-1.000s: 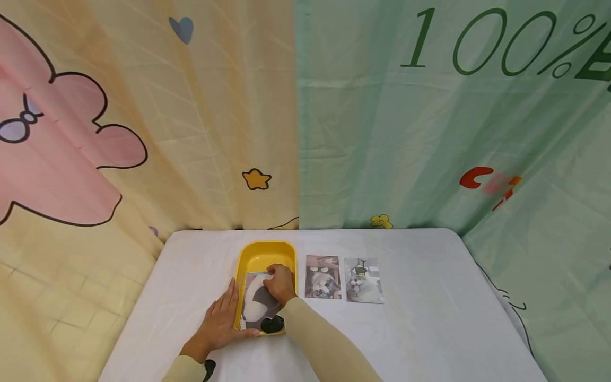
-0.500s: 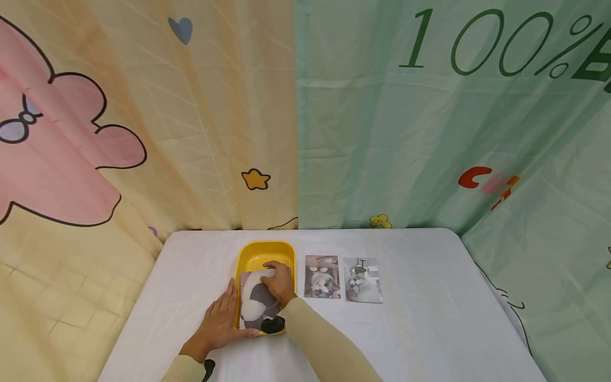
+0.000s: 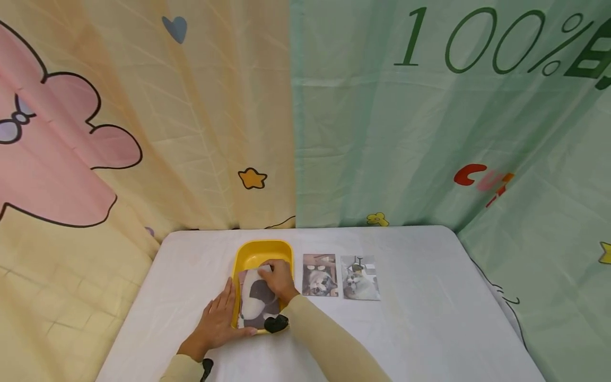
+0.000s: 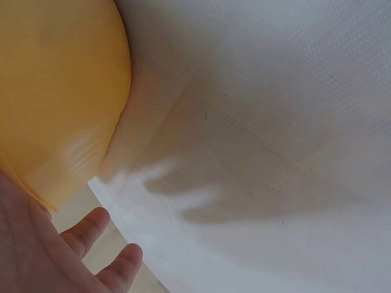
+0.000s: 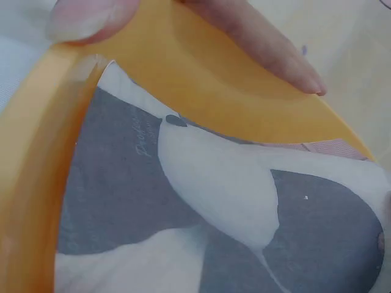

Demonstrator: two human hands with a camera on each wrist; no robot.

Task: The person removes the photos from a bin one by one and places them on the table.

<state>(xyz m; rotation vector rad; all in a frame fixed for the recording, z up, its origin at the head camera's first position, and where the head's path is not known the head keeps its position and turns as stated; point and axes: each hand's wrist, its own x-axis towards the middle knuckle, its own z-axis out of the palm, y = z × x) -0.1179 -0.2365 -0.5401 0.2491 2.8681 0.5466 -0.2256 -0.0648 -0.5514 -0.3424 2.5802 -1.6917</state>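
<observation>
I have the right hand pinching the grey-and-white photo print by its far edge, within the yellow tray. The left hand lies straight-fingered along the tray's left side. Right of the tray, a cat photo and second cat photo lie flat; the right sleeve blocks its near-right part.
</observation>
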